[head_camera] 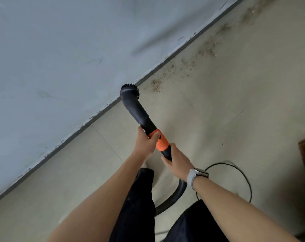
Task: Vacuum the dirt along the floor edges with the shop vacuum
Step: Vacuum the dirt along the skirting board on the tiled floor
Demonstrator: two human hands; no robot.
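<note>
Head view: both hands hold one black vacuum wand (pixel 139 110) that runs from the frame's centre up toward eleven o'clock. The left hand (pixel 147 142) wraps the wand where the black tube meets its orange collar (pixel 161 141); the fingers are curled fully round it and the thumb lies across the orange. The right hand (pixel 178 163) sits just behind, toward five o'clock, gripping the black section below the collar with fingers curled over it (their tips go under the tube and cannot be seen). A grey-banded wristwatch (pixel 194 176) is on the right wrist.

The wand ends in a round brush nozzle (pixel 129 89) whose bristles meet the dark baseboard strip (pixel 165 64) at the foot of the pale grey wall (pixel 61 58). Whether the bristles touch the tile floor (pixel 235 119) is hard to tell. Brown dirt (pixel 156 84) lies just beside the nozzle at two o'clock and scatters on along the wall edge toward the upper right, where it blurs out.

The black hose (pixel 172 198) curves from behind the right wrist down to six o'clock and vanishes behind dark trouser legs (pixel 139 206). A thin black power cord (pixel 242 175) loops at four o'clock. A brown object at the right edge is cut off and unidentifiable.
</note>
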